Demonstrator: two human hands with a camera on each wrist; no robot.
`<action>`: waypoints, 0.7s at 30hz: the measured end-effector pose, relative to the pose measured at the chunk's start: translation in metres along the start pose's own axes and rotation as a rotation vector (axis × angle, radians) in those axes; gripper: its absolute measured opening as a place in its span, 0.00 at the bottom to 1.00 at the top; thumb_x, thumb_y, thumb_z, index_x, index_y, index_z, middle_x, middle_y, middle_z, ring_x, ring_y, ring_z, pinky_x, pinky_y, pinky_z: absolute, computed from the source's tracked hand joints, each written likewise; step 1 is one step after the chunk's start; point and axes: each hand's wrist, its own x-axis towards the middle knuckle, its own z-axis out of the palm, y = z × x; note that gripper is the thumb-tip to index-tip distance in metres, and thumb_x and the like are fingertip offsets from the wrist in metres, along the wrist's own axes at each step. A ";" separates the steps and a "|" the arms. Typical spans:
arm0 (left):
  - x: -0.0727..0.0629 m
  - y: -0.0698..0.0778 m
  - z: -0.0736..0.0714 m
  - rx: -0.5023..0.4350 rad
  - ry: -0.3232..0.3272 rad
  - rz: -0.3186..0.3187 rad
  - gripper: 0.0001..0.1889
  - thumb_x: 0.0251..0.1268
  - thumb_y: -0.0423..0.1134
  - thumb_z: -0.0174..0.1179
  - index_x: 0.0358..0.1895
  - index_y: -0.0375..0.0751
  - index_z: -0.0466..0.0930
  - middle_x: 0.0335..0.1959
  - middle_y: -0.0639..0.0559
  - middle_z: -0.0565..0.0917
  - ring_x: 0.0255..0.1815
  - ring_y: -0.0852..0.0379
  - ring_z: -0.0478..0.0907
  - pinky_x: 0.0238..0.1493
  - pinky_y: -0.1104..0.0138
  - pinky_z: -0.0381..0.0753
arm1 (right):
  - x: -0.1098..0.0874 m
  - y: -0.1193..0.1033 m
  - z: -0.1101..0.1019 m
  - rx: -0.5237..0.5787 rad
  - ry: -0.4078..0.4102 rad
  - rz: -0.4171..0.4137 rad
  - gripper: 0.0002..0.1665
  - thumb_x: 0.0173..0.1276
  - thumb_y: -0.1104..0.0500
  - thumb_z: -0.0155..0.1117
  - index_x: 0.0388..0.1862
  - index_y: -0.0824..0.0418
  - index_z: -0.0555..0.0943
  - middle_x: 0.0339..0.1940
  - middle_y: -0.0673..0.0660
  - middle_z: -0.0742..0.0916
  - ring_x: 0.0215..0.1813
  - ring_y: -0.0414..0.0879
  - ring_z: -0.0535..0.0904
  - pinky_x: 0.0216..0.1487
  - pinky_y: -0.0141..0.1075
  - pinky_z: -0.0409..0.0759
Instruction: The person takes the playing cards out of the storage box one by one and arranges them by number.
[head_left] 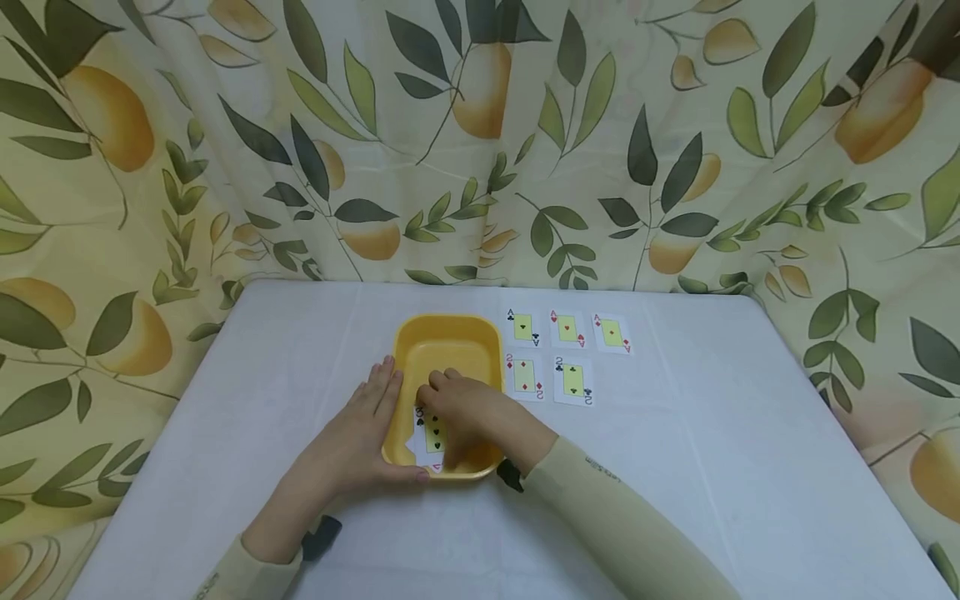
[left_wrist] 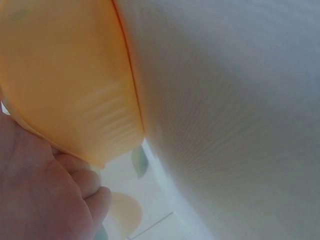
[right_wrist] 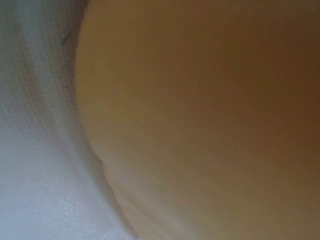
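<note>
A yellow tray (head_left: pixel 447 327) stands on the white table, with overlapping playing cards (head_left: pixel 431 437) inside its near left part. The top card has black pips on a yellow panel. My left hand (head_left: pixel 352 437) rests along the tray's left side, fingers fairly straight, thumb at the near rim. In the left wrist view, the left hand (left_wrist: pixel 47 185) lies against the tray wall (left_wrist: pixel 70 75). My right hand (head_left: pixel 468 408) reaches into the tray, its curled fingers on the top card; the fingertips are partly hidden. Only the blurred tray wall (right_wrist: pixel 200 100) and white cloth show in the right wrist view.
Right of the tray, several cards lie face up in two rows: a black ace (head_left: pixel 522 328), two red aces, then a red two (head_left: pixel 524 379) and a black two (head_left: pixel 573 381) nearer me. A leaf-and-fruit patterned curtain (head_left: pixel 480 167) hangs behind the table.
</note>
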 end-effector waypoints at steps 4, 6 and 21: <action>0.000 0.000 0.000 -0.004 -0.005 -0.002 0.75 0.36 0.89 0.50 0.81 0.37 0.39 0.83 0.44 0.35 0.83 0.47 0.35 0.80 0.52 0.49 | -0.002 -0.002 0.000 0.007 0.015 0.002 0.56 0.36 0.35 0.85 0.66 0.49 0.73 0.52 0.49 0.76 0.51 0.44 0.68 0.58 0.32 0.76; -0.001 0.000 0.000 -0.005 -0.005 -0.003 0.75 0.37 0.89 0.50 0.81 0.37 0.39 0.83 0.45 0.35 0.83 0.48 0.34 0.80 0.52 0.49 | -0.002 -0.003 0.000 0.001 0.027 -0.002 0.55 0.36 0.36 0.85 0.66 0.49 0.74 0.52 0.49 0.75 0.51 0.44 0.67 0.57 0.33 0.76; -0.001 0.002 -0.001 -0.011 -0.019 -0.006 0.75 0.37 0.90 0.49 0.81 0.37 0.39 0.83 0.45 0.33 0.83 0.48 0.34 0.80 0.52 0.48 | -0.010 -0.002 -0.001 0.082 0.048 -0.083 0.38 0.48 0.49 0.83 0.59 0.34 0.77 0.53 0.48 0.77 0.52 0.44 0.68 0.52 0.33 0.76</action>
